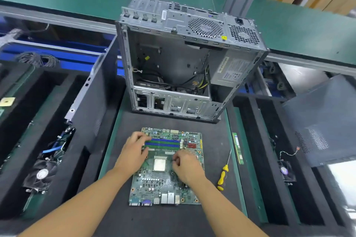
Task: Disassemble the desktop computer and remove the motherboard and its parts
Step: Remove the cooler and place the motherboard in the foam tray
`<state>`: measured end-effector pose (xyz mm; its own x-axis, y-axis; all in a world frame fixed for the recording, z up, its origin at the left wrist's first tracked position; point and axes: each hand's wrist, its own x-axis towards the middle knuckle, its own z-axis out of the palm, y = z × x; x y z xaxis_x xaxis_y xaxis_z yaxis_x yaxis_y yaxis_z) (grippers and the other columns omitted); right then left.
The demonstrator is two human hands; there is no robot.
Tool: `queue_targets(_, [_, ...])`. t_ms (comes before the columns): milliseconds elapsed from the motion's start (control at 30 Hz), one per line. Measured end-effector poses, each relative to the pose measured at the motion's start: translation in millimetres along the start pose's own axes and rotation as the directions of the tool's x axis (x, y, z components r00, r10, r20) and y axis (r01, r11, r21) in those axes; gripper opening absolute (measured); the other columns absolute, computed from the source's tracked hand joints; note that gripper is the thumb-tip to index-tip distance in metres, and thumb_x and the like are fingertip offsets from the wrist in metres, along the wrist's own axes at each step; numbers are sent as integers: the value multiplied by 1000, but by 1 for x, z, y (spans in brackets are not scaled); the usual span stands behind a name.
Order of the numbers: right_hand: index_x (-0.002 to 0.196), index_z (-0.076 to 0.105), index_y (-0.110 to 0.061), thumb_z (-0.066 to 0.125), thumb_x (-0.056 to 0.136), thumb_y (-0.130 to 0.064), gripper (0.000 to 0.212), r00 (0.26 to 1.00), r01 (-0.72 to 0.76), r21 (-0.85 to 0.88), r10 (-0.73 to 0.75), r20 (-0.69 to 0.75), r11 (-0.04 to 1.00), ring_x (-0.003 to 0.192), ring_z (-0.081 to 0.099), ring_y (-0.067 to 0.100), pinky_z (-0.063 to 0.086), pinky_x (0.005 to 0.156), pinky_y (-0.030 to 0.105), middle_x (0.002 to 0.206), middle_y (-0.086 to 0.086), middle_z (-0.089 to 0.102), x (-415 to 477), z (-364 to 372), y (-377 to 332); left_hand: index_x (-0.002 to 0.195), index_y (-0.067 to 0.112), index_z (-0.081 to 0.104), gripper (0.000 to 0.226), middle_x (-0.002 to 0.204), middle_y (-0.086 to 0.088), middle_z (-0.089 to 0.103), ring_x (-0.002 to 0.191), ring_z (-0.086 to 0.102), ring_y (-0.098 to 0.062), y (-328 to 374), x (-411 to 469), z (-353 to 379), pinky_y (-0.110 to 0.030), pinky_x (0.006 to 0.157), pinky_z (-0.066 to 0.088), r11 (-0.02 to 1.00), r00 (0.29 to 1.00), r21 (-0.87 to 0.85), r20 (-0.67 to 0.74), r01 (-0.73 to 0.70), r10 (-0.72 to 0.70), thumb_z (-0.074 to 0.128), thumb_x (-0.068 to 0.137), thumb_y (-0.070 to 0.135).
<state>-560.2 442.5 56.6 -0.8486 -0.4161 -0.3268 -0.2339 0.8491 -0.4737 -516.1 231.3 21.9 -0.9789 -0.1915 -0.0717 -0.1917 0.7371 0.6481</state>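
Note:
The green motherboard [154,183] lies flat on the dark mat in front of me, its silver CPU [159,164] in the socket at the middle. My left hand [133,152] rests on the board's left edge, fingers reaching onto the blue memory slots [163,143]. My right hand [185,165] sits just right of the CPU with its fingers curled, pinching something small at the socket's edge; what it holds is hidden. The open, emptied computer case [183,67] stands behind the board, with its power supply [229,71] and loose cables inside.
A yellow-handled screwdriver [223,175] and a memory stick [238,148] lie to the right of the board. A case side panel [90,90] leans at the left, another panel [323,121] at the right. Fans [41,175] and parts fill the side trays.

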Motion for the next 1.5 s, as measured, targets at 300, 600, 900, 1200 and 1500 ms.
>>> queue_targets(300, [134, 49, -23, 70, 87, -36, 53, 987, 161, -262, -156, 38, 951, 114, 52, 21, 46, 93, 36, 123, 0, 54, -9, 21, -9, 129, 25, 57, 48, 135, 2, 44, 120, 45, -22, -10, -15, 3, -43, 96, 44, 953, 991, 279, -31, -119, 133, 74, 84, 28])
queue_targets(600, [140, 46, -25, 64, 90, -39, 55, 965, 254, -443, -253, 61, 860, 121, 50, 22, 41, 101, 39, 130, -1, 52, -7, 18, 0, 121, 33, 64, 35, 130, 12, 49, 126, 42, -14, 7, -24, 7, -38, 104, 31, 889, 964, 373, 88, -266, 251, 63, 89, 47])
queue_targets(900, [98, 71, -19, 70, 74, -35, 29, 936, 312, -591, -349, 56, 743, 78, 67, 18, 52, 70, 32, 88, -3, 64, -13, 22, -8, 133, 33, 52, 49, 123, 18, 48, 120, 42, -6, 12, -22, 15, -24, 105, 28, 894, 917, 260, 270, -364, 295, 65, 88, 48])
queue_targets(1200, [93, 65, -6, 38, 101, -24, 33, 972, 231, -212, -232, 22, 950, 76, 59, 28, 45, 69, 36, 86, 11, 66, 2, 5, -16, 125, 29, 60, 45, 115, 9, 52, 112, 48, -15, 30, -8, 20, -31, 99, 36, 838, 924, 434, 327, -332, 196, 70, 85, 47])
queue_targets(1500, [109, 65, -11, 45, 103, -27, 27, 996, -77, 72, 79, -32, 994, 91, 64, 32, 53, 80, 38, 99, 12, 72, 18, -3, -24, 128, 29, 58, 50, 121, 9, 55, 117, 50, -14, 30, -3, 18, -31, 101, 37, 846, 930, 431, 320, -314, 182, 70, 83, 46])
